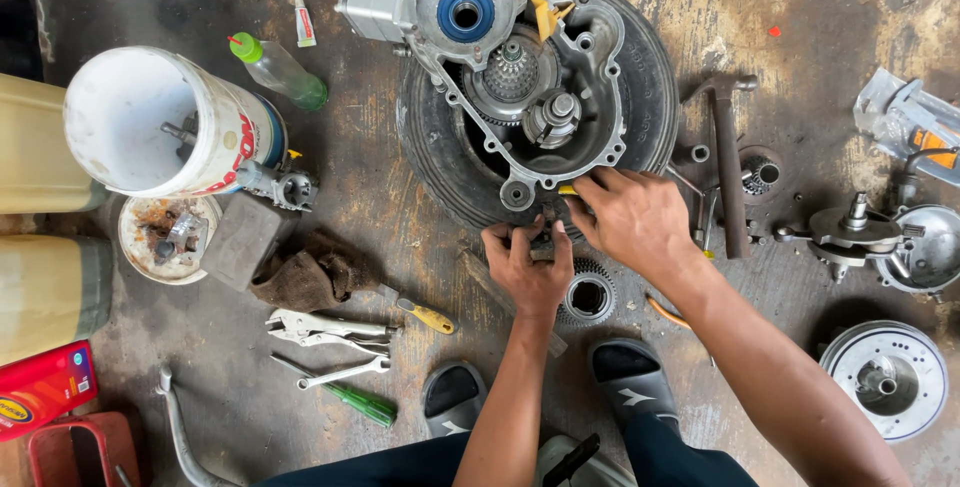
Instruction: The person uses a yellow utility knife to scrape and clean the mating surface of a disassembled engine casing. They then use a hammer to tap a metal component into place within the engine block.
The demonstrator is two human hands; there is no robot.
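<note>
Both hands, left hand and right hand, pinching small part at engine case edge; greasy fingers could drop it onto loose gear

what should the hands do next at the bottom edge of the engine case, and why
Probably seat the small part squarely: both the left hand and right hand pinch something at the lower rim of the open engine case, which rests on a tyre. The part itself is hidden.

bare floor open upper right, hammer blocking beside engine case
</note>
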